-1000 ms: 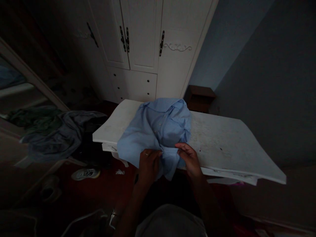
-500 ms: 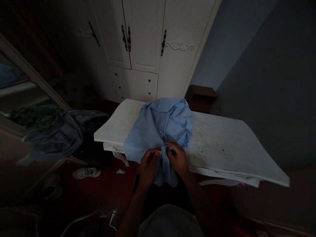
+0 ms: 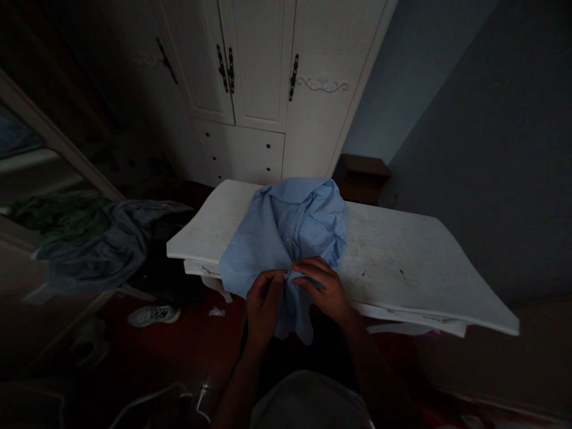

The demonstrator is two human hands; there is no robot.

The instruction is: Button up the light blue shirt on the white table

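A light blue button shirt [image 3: 286,229] lies crumpled on the near left part of a white table [image 3: 402,262], its lower edge hanging over the front. My left hand [image 3: 263,301] and my right hand [image 3: 324,286] meet at the shirt's front opening near the table edge. Both pinch the fabric with closed fingers, thumbs close together. The collar lies at the far side, towards the wardrobe.
A white wardrobe [image 3: 268,77] with dark handles and drawers stands behind the table. A brown stool or box [image 3: 361,176] sits at its right. A heap of grey and green clothes [image 3: 93,238] lies at the left, with shoes [image 3: 154,314] on the dark red floor.
My hands, apart on the shirt's lower edge a second ago, have come together at the front opening. The shirt has shifted only slightly.
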